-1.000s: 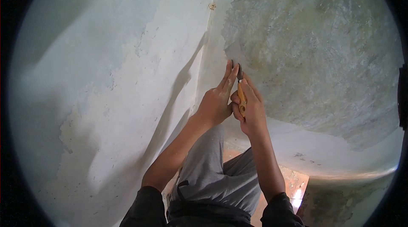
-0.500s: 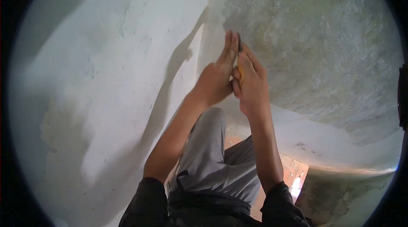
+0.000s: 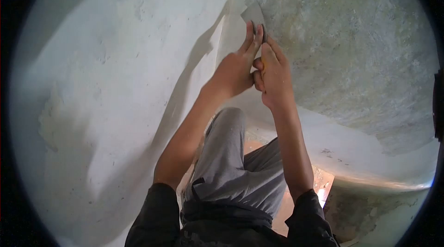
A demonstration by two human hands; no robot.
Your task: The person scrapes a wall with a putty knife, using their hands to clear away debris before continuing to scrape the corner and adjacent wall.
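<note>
A putty knife with a wide grey metal blade lies against the wall near the corner, its blade pointing up and away from me. My right hand is closed around its handle, of which only a little yellow shows between the fingers. My left hand is beside it, touching the right one. Two of its fingers stretch up onto the lower part of the blade, while the others are curled and partly hidden. The blade's edge meets the rough grey-green patch on the right wall.
A white wall with cracks and peeling spots rises on the left, carrying the shadow of my arms. The wall corner runs up between the two surfaces. Below are my grey-trousered legs and a reddish floor.
Both hands have moved slightly up along the wall with the putty knife. Its blade now shows its broad face, where before only a thin dark edge was visible.
</note>
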